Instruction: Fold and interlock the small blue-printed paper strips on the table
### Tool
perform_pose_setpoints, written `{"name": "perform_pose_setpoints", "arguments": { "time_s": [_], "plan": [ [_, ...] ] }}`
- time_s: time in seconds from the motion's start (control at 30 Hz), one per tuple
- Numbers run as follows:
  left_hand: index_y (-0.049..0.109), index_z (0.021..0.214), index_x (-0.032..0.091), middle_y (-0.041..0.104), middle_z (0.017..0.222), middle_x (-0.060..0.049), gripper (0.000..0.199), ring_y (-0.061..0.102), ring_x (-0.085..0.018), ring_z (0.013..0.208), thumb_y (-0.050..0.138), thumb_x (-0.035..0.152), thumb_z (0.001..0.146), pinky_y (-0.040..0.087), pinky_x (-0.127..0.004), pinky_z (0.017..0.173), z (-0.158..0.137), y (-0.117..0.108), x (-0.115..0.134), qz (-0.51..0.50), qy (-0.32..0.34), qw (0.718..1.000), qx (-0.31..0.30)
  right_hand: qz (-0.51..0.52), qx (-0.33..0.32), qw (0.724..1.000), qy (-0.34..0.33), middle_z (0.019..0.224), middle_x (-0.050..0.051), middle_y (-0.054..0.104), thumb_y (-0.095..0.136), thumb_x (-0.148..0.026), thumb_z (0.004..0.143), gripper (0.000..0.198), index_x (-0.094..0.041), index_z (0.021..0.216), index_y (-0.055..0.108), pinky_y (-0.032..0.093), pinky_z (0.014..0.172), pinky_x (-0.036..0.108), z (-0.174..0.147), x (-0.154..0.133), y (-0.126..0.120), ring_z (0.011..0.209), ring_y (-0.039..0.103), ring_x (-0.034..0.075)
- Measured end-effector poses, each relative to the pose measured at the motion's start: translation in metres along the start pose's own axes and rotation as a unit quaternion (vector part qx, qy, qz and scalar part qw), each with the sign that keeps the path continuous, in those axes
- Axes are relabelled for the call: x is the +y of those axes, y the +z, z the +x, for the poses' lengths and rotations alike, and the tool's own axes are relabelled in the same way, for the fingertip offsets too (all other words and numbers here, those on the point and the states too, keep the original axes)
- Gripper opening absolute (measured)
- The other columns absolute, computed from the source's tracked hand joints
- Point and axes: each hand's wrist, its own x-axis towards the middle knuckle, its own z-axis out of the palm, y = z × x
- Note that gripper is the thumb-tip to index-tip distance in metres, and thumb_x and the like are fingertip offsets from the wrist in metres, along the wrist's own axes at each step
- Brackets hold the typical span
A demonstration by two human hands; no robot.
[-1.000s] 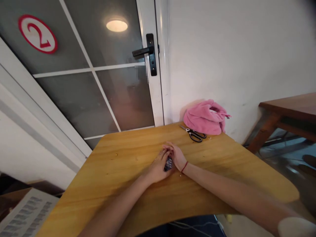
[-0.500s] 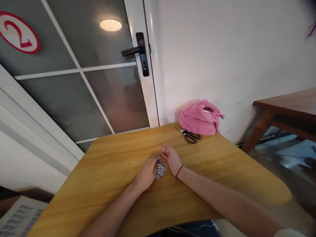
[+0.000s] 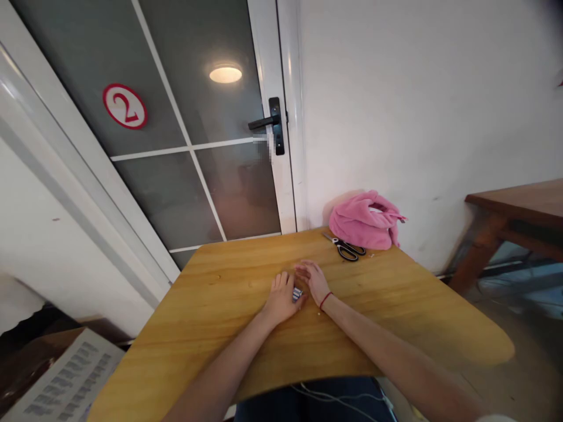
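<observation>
My left hand [image 3: 281, 298] lies palm down on the wooden table [image 3: 237, 258], curled round a small bunch of blue-and-white striped paper pieces [image 3: 297, 294]. Only a part of them shows between the thumb and the forefinger; the rest is under the palm. Just to the right, my right hand [image 3: 315, 282] rests on its edge with loosely bent fingers. Its fingertips come close to the left hand, and I see nothing in it. A red string circles the right wrist.
Black-handled scissors [image 3: 347, 249] lie near the far edge, beside a bundled pink cloth [image 3: 365, 220]. A glass door with a black handle [image 3: 276, 126] stands behind the table. At lower left, a printed white sheet [image 3: 65, 378] sits by a cardboard box. A brown table [image 3: 519, 202] is at right.
The view has shifted, so the scene sits lower and further right. My left hand has turned and now covers more of the striped pieces. The right hand stays beside it.
</observation>
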Motion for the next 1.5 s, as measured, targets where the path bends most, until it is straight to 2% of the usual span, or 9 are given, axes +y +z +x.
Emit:
{"name": "perform_pose_setpoints", "arguments": {
  "time_s": [0.2,0.3,0.4,0.53,0.63,0.83,1.0,1.23,1.5],
  "plan": [
    [0.048,0.094,0.016,0.052,0.093,-0.007,0.032,0.047,-0.022,0.089,0.058,0.038,0.074,0.041,-0.037,0.079,0.002,-0.010,-0.002,-0.082,0.029,0.996,-0.008,-0.021,0.010,0.999,-0.028,0.065,-0.001,0.064,0.062,-0.034,0.060,0.024,-0.020,0.077,0.053,0.049,0.070,0.030,0.002,0.002,0.004,0.069,0.062,0.015],
    [0.048,0.103,0.017,0.053,0.099,-0.007,0.033,0.047,-0.022,0.094,0.057,0.033,0.076,0.040,-0.036,0.082,0.002,-0.014,-0.003,-0.107,0.037,0.994,-0.005,-0.034,0.017,0.998,-0.041,0.062,-0.004,0.061,0.060,-0.033,0.059,0.023,-0.021,0.076,0.051,0.049,0.067,0.030,0.002,0.002,0.007,0.065,0.062,0.015],
    [0.052,0.102,0.017,0.052,0.098,-0.007,0.022,0.046,-0.021,0.096,0.043,0.030,0.085,0.039,-0.036,0.086,0.000,-0.015,-0.004,-0.078,0.052,0.996,0.000,-0.054,0.027,0.997,-0.040,0.058,-0.005,0.059,0.058,-0.032,0.059,0.021,-0.021,0.075,0.050,0.048,0.062,0.028,0.002,0.001,0.009,0.059,0.060,0.015],
    [0.054,0.104,0.016,0.050,0.101,-0.008,0.032,0.045,-0.021,0.098,0.037,0.039,0.088,0.037,-0.037,0.088,-0.002,-0.013,-0.001,-0.018,0.068,0.998,0.001,-0.083,0.044,0.995,-0.043,0.052,-0.006,0.056,0.054,-0.029,0.062,0.015,-0.020,0.074,0.049,0.047,0.059,0.027,0.000,0.000,0.011,0.053,0.057,0.013],
    [0.052,0.107,0.013,0.052,0.101,-0.010,0.040,0.045,-0.023,0.097,0.040,0.045,0.086,0.038,-0.037,0.086,-0.002,-0.010,0.001,0.014,0.047,0.999,-0.011,-0.103,0.052,0.992,-0.048,0.051,-0.006,0.056,0.052,-0.027,0.064,0.012,-0.021,0.073,0.049,0.047,0.061,0.026,-0.001,0.000,0.013,0.054,0.057,0.013],
    [0.055,0.105,0.013,0.055,0.097,-0.010,0.039,0.048,-0.021,0.096,0.026,0.035,0.092,0.038,-0.035,0.086,0.001,-0.003,-0.003,0.023,0.027,0.999,-0.026,-0.125,0.055,0.989,-0.060,0.050,-0.006,0.054,0.050,-0.027,0.065,0.010,-0.021,0.073,0.049,0.047,0.060,0.028,-0.003,-0.001,0.014,0.053,0.056,0.014],
    [0.057,0.101,0.014,0.056,0.099,-0.011,0.034,0.050,-0.021,0.099,0.032,0.034,0.091,0.039,-0.034,0.088,0.000,-0.005,0.000,0.018,0.012,0.999,-0.033,-0.139,0.061,0.986,-0.076,0.047,-0.007,0.053,0.051,-0.028,0.065,0.008,-0.022,0.069,0.049,0.046,0.058,0.027,-0.002,0.001,0.013,0.050,0.054,0.013],
    [0.047,0.117,0.015,0.060,0.109,-0.014,0.034,0.057,-0.022,0.099,0.030,0.030,0.092,0.042,-0.033,0.085,-0.003,-0.016,0.014,0.020,-0.023,0.996,-0.088,-0.167,0.060,0.980,-0.090,0.047,-0.007,0.054,0.051,-0.029,0.063,0.010,-0.021,0.069,0.052,0.042,0.053,0.024,-0.003,0.009,0.011,0.049,0.053,0.013],
    [0.054,0.109,0.015,0.060,0.111,-0.015,0.031,0.056,-0.022,0.103,0.035,0.032,0.091,0.041,-0.032,0.088,-0.003,-0.015,0.015,0.012,-0.051,0.993,-0.105,-0.174,0.049,0.979,-0.092,0.046,-0.007,0.054,0.052,-0.029,0.063,0.010,-0.021,0.069,0.052,0.041,0.052,0.023,-0.008,0.012,0.010,0.050,0.053,0.013]
  ]
}}
